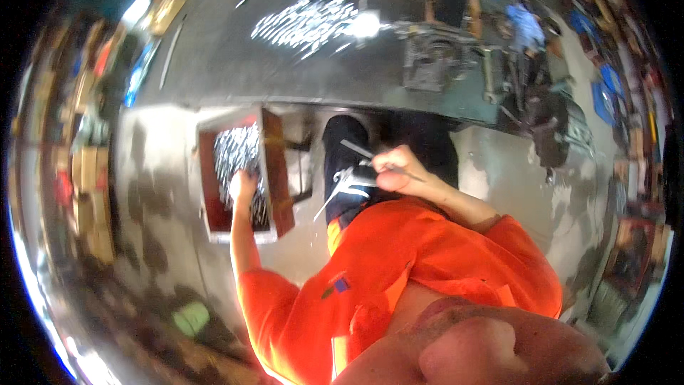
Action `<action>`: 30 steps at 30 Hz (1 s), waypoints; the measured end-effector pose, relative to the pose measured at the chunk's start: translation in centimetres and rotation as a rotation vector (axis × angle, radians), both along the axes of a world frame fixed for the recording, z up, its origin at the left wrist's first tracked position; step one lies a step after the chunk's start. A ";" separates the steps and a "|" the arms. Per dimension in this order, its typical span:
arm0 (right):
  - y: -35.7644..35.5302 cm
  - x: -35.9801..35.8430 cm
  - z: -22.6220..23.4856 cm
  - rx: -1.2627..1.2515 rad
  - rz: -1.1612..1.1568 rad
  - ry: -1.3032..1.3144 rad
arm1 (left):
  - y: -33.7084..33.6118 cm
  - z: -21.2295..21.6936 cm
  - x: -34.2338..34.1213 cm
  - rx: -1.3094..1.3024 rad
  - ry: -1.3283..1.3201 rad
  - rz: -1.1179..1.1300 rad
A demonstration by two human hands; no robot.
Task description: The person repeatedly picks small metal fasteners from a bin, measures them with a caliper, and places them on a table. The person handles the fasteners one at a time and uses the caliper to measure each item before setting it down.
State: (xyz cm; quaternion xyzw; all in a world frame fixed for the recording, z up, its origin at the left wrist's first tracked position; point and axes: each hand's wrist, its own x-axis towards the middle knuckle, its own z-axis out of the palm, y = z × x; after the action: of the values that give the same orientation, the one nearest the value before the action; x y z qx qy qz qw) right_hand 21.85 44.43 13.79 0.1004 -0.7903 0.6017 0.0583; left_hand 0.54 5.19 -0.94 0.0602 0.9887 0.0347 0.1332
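Metal rods (239,150) lie heaped in red box (278,171) on floor, below dark workbench (285,64). Left hand (242,187) reaches into box, rests on rods; finger state cannot tell. Right hand (395,167) closed around few rods (349,182) over knee. More rods scattered on workbench.

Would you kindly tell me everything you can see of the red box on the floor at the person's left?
The red box is an open-topped rectangular crate with reddish-brown walls, seemingly wood or painted metal. It sits on the grey floor just below the dark workbench edge. It holds a heap of thin, shiny metal strips. The left hand reaches into it, resting on the strips.
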 end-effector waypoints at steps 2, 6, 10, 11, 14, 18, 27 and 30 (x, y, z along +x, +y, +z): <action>0.2 0.0 0.0 0.037 0.019 -0.044 | -1.9 -1.0 -1.1 0.089 -0.020 0.035; 0.2 0.0 1.9 0.020 -0.016 -0.154 | -0.5 4.7 -0.4 1.104 -0.235 0.283; -1.2 -0.6 4.3 0.011 -0.032 -0.337 | 8.0 13.7 3.7 1.425 -0.144 0.497; -1.7 -0.4 3.7 0.030 -0.003 -0.281 | 8.7 13.2 4.4 1.445 -0.224 0.291; -1.7 -0.9 1.5 0.061 0.034 -0.070 | 12.0 12.9 7.4 1.620 -0.513 -0.063; -1.9 -1.5 2.5 0.051 0.069 -0.022 | 17.2 13.6 11.8 1.923 -1.036 0.249; -2.0 -2.1 2.2 0.116 0.083 -0.018 | 18.6 13.4 12.4 1.833 -0.975 0.213; -2.5 -2.0 2.1 0.166 0.054 -0.015 | 18.6 14.1 12.5 1.657 -0.794 0.088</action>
State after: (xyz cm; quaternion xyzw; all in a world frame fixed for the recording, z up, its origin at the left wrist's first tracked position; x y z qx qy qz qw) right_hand 19.82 41.88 15.90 0.1216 -0.8347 0.5363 0.0276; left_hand 13.04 23.77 13.11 0.0822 0.5308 0.7552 0.3757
